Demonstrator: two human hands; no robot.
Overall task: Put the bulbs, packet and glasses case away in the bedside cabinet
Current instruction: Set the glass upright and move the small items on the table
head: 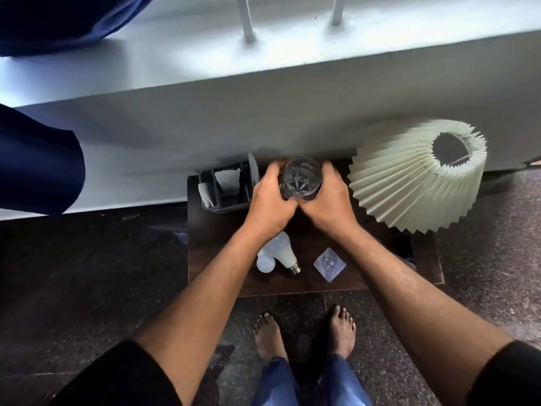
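Bulbs [279,251], one large and one small, lie touching on the dark cabinet top [213,259], with a clear packet [329,264] well apart to their right. Beyond them, the person's left hand [270,200] and right hand [326,200] both curl round an upright glass tumbler [301,178], its star-cut base visible. Left of the hands, a grey organiser [234,200] holds white paper [227,177]; a pleated lampshade [409,177] stands at right.
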